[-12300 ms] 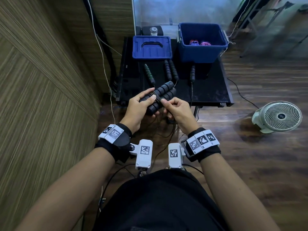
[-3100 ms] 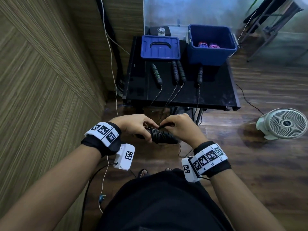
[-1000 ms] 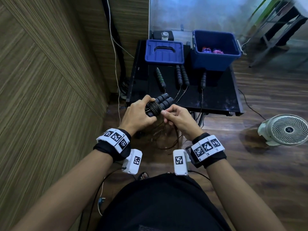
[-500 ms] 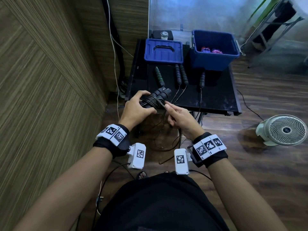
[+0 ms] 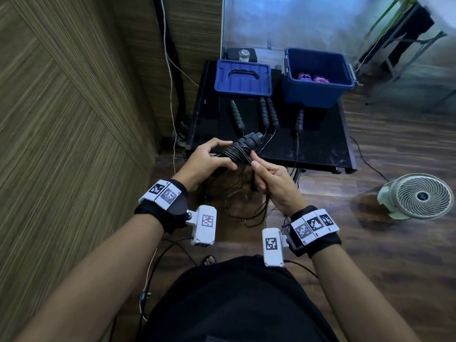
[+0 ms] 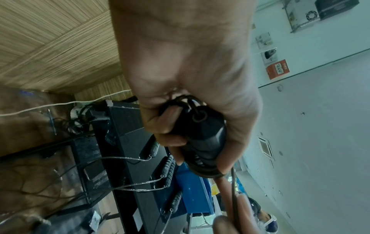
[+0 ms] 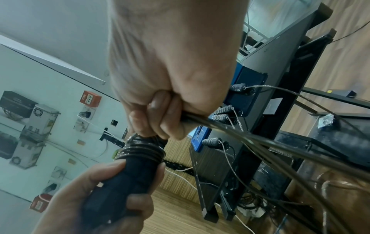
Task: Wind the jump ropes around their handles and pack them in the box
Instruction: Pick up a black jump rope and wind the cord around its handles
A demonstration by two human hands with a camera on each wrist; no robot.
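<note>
While the left hand (image 5: 212, 161) gripped the handles (image 5: 249, 141), the right hand (image 5: 271, 178) pinched the rope (image 5: 237, 155); tight, even turns seemed best.

Glossy black table (image 5: 318, 146), ribbed foam handles (image 5: 267, 112).

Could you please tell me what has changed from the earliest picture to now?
Far more thin black rope now coils around the paired black foam handles. The left hand grips them as before; the right hand feeds rope. The open blue plastic box and black table are unchanged.
</note>
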